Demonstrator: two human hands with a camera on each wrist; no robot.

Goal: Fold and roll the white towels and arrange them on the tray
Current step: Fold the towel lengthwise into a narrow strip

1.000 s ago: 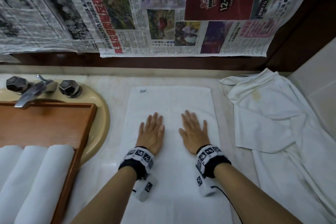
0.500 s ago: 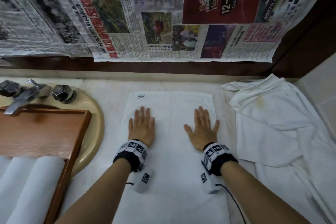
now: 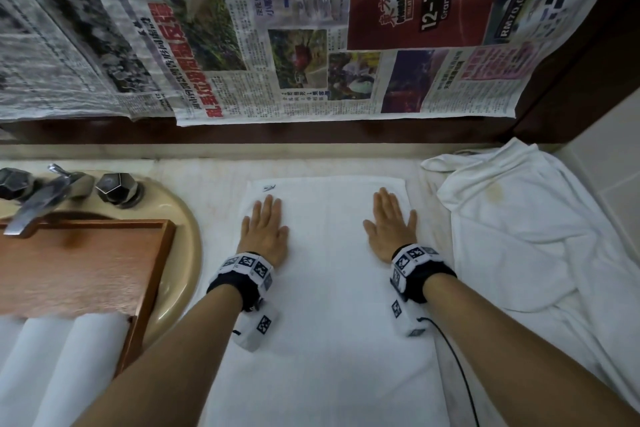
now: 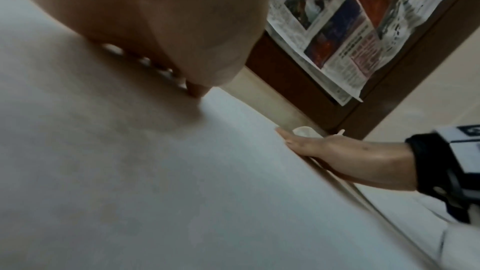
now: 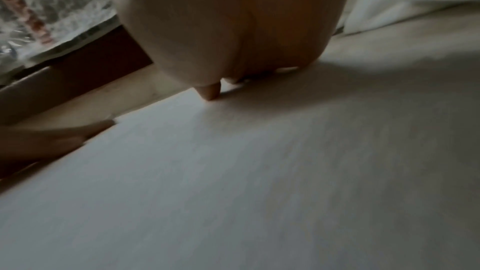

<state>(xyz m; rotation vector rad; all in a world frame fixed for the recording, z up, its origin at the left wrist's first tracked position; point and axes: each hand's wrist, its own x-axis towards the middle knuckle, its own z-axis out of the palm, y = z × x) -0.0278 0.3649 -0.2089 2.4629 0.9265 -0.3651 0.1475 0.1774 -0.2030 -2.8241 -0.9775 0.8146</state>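
Both hands, the left hand and right hand, have slid apart toward the folded towel's far corners, each grip flat and holding nothing. Smoothed on the worktop right of the tray, the towel looks ready for rolling.

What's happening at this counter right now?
A person is pressing both hands flat on a folded white towel laid lengthwise on the counter: the left hand near its left edge, the right hand near its right edge, fingers straight, apparently smoothing it; it is not yet rolled. To the left, a wooden tray sits over the sink and already holds rolled towels at its near end. A crumpled pile of white towels waits on the right.
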